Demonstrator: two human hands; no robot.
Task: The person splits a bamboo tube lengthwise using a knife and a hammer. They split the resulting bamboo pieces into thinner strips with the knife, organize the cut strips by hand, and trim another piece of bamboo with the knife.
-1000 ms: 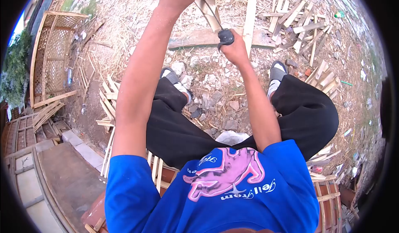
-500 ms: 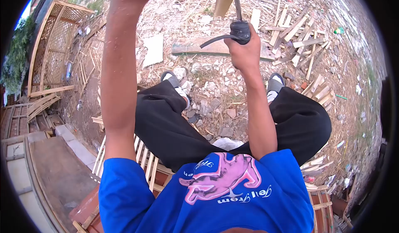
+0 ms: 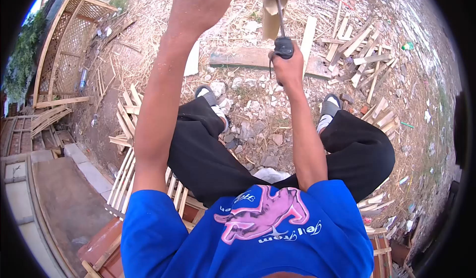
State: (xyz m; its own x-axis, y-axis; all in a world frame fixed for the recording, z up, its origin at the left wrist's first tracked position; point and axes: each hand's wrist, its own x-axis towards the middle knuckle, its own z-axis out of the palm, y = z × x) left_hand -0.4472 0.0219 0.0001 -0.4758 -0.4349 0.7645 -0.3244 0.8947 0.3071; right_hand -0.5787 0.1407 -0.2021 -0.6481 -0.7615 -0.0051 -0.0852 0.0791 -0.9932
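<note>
My right hand (image 3: 289,66) is wrapped around the black-wrapped handle (image 3: 284,47) of a long knife, its narrow metal blade (image 3: 281,18) pointing away from me. The blade's far end is at a pale piece of wood (image 3: 270,25), which looks split into two halves at the top edge of the view. I cannot see the blade's tip. Left of the wood, my left hand (image 3: 201,5) is raised with the thumb spread and nothing visible in it; its fingertips are cut off by the frame.
A thick plank (image 3: 243,56) lies across the ground ahead of my feet. Split wood strips (image 3: 364,45) are heaped at the right, with more sticks (image 3: 130,114) by my left leg. Stones (image 3: 248,129) lie between my feet. A lattice panel (image 3: 64,50) stands at far left.
My left hand has come down and rightward into view, its thumb now showing spread. My right hand and the knife have shifted slightly; the wood now shows two halves at the blade.
</note>
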